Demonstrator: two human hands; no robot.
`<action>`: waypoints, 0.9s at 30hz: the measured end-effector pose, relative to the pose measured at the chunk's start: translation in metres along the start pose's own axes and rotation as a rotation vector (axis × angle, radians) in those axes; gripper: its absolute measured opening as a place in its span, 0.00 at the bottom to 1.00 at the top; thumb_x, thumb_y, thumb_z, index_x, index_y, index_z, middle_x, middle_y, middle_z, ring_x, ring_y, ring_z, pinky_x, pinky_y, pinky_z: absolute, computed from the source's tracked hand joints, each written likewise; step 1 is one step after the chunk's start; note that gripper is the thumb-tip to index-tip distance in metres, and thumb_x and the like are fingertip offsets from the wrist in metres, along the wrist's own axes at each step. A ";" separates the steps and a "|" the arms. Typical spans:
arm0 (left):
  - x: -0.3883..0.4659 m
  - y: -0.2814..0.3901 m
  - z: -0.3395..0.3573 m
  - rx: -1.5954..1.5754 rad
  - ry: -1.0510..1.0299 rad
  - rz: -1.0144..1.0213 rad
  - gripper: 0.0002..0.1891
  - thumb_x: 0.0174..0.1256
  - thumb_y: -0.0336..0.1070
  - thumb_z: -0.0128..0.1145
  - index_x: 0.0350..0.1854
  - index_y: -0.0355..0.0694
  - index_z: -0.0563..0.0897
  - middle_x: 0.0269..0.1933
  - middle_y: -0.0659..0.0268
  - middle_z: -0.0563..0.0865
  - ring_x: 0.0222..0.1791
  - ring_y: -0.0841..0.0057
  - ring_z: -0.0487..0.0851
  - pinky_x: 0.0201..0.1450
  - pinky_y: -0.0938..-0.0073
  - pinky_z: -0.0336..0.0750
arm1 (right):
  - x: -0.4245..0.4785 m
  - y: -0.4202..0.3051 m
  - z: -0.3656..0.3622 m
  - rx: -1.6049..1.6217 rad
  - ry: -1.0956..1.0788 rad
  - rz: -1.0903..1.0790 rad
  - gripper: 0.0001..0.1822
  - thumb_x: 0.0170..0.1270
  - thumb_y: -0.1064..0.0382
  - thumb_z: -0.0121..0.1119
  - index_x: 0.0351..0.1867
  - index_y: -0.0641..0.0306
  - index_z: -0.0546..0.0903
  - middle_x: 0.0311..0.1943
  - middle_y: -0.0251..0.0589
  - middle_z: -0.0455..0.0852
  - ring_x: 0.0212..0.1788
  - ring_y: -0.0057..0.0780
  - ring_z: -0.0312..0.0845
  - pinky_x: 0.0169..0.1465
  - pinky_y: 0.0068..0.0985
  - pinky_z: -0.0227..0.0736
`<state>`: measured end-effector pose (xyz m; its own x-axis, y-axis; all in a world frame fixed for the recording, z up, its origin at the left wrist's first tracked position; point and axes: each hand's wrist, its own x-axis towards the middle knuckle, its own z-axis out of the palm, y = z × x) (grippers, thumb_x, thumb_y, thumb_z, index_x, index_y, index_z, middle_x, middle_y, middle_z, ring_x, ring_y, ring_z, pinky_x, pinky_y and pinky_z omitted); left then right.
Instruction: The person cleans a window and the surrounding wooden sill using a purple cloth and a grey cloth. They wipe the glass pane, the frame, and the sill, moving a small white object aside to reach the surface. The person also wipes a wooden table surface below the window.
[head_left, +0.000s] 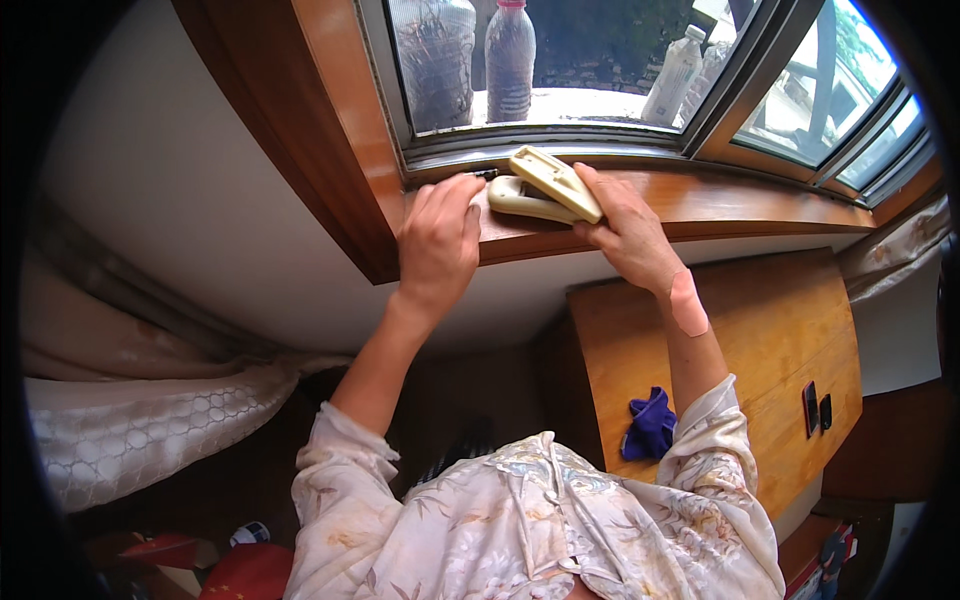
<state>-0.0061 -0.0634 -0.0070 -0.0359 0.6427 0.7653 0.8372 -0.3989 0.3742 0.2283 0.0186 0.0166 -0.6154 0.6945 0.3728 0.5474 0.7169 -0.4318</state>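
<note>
My right hand (626, 225) grips a cream plastic handset or remote-like object (556, 182), tilted above the wooden windowsill (675, 199). A second cream, rounded plastic piece (514, 201) lies under it, near my right fingertips; whether the two are joined I cannot tell. My left hand (442, 232) is at the sill's left end, its fingers bent beside a small dark item (486, 173). The fingers hide part of that item, so whether they pinch it is unclear.
Plastic bottles (511, 67) stand outside the window. Below the sill, at right, a wooden table (720, 322) bears a purple cloth (649, 424) and two dark phone-like objects (811, 409). A tied curtain (165, 420) hangs at left.
</note>
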 end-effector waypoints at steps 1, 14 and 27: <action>0.003 -0.014 0.014 0.065 -0.034 0.010 0.12 0.65 0.25 0.56 0.49 0.38 0.84 0.50 0.59 0.87 0.47 0.61 0.84 0.49 0.63 0.80 | -0.001 0.005 -0.002 -0.003 0.004 0.020 0.36 0.60 0.65 0.66 0.70 0.65 0.67 0.61 0.52 0.77 0.65 0.49 0.69 0.69 0.38 0.63; 0.035 -0.035 0.031 0.482 -0.435 -0.029 0.07 0.66 0.33 0.55 0.36 0.42 0.86 0.40 0.60 0.83 0.39 0.60 0.86 0.44 0.59 0.82 | -0.022 0.028 -0.004 -0.030 0.095 0.087 0.36 0.59 0.64 0.67 0.70 0.63 0.68 0.62 0.49 0.78 0.62 0.49 0.71 0.66 0.38 0.65; 0.029 -0.032 0.027 0.344 0.033 -0.042 0.08 0.59 0.23 0.53 0.38 0.39 0.82 0.40 0.62 0.83 0.46 0.59 0.80 0.49 0.58 0.78 | -0.007 -0.022 0.038 -0.164 0.147 0.123 0.37 0.58 0.57 0.68 0.69 0.63 0.69 0.56 0.47 0.81 0.61 0.46 0.72 0.61 0.42 0.65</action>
<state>-0.0190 -0.0144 -0.0113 -0.0874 0.6303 0.7714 0.9693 -0.1248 0.2119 0.1988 -0.0039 -0.0079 -0.4560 0.7699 0.4464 0.7050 0.6186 -0.3467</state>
